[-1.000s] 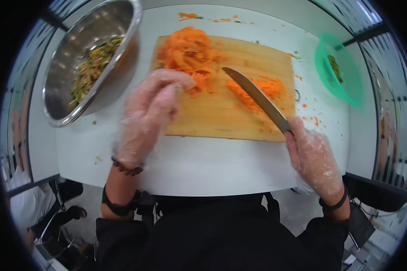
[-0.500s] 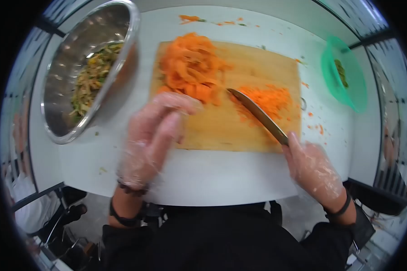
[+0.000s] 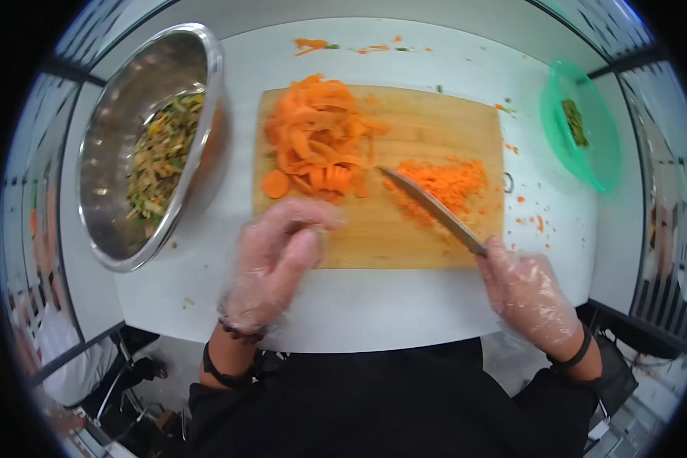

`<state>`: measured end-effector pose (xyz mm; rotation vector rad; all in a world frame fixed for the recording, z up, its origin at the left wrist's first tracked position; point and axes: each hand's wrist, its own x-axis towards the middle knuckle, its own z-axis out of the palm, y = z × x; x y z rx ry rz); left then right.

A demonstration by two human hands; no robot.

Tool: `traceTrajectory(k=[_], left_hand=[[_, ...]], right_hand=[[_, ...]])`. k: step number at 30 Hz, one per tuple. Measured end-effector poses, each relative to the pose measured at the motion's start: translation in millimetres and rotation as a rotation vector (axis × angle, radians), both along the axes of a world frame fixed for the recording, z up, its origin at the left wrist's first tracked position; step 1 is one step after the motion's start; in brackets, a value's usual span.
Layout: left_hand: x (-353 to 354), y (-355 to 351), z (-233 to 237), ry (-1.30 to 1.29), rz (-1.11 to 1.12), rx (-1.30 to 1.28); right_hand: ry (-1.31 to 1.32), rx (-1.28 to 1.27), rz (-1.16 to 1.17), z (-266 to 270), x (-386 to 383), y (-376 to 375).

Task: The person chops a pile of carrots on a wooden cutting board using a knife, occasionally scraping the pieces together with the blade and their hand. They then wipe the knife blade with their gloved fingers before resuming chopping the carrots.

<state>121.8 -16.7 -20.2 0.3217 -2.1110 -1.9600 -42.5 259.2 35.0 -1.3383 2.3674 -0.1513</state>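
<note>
My right hand (image 3: 530, 290), in a clear plastic glove, grips a kitchen knife (image 3: 435, 204) by its handle. The blade slants up and left over the board, along the edge of a pile of finely chopped carrot (image 3: 450, 183). My left hand (image 3: 278, 252), gloved as well, hovers by the board's lower left edge with fingers loosely bent and the thumb apart; nothing shows in it. Just beyond it lies a heap of carrot ribbons (image 3: 317, 130), with carrot slices (image 3: 276, 184) at its near side. All the carrot rests on a wooden cutting board (image 3: 359, 248).
A large steel bowl (image 3: 214, 69) with chopped mixed vegetables stands at the left. At the right is a green plastic basket (image 3: 607, 156) holding some green pieces. Carrot scraps (image 3: 311, 46) lie along the back of the white table (image 3: 389, 320) and right of the board.
The view has shifted, so the board and bowl sit lower in it. My left hand has moved slightly right and down, baring a carrot slice. The knife stays at the chopped pile's edge.
</note>
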Motion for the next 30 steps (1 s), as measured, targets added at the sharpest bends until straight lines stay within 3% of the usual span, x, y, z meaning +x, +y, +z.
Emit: traceTrajectory(k=[4, 8, 20, 26, 30], left_hand=[[0, 1, 6, -0.021, 0.033, 0.036], [0, 1, 2, -0.021, 0.016, 0.001], [-5, 4, -6, -0.08, -0.047, 0.005], [-11, 5, 0, -0.118, 0.005, 0.021], [-10, 0, 2, -0.139, -0.018, -0.002]], right_hand=[[-0.072, 0.093, 0.104, -9, 11, 6], [-0.04, 0.145, 0.054, -10, 5, 6], [0.07, 0.027, 0.009, -8, -5, 3], [0.019, 0.106, 0.08, -33, -4, 3], [-0.084, -0.045, 0.037, -23, -12, -7]])
